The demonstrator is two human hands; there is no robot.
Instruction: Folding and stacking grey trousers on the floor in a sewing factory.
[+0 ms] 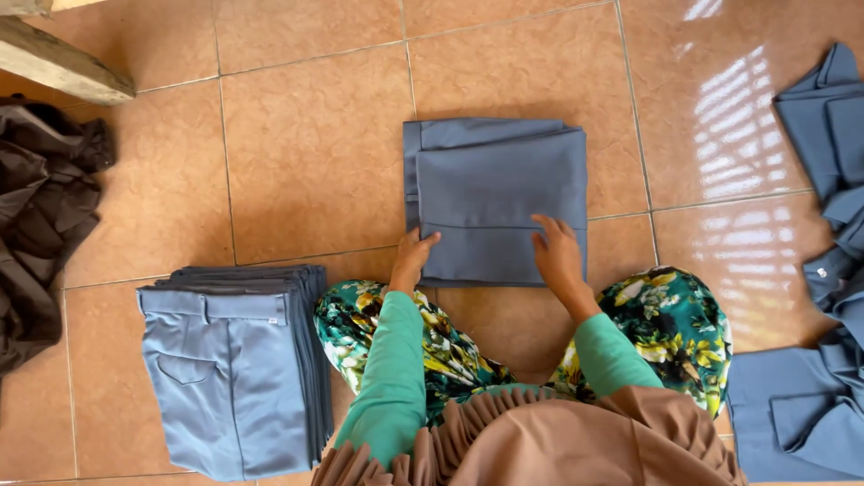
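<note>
A folded grey-blue garment (499,180) lies flat on the tiled floor in front of my knees. My left hand (412,256) rests at its near left edge, thumb on top of the cloth. My right hand (558,256) lies palm down on the near right part, fingers spread a little. Both arms wear green sleeves. Neither hand lifts the garment; both press on it.
A stack of several folded grey-blue trousers (229,360) sits at my left. Unfolded grey-blue garments (823,270) are heaped at the right. A dark brown cloth pile (40,207) lies far left, beside a wooden beam (63,65). Tan floor tiles (315,153) surround everything.
</note>
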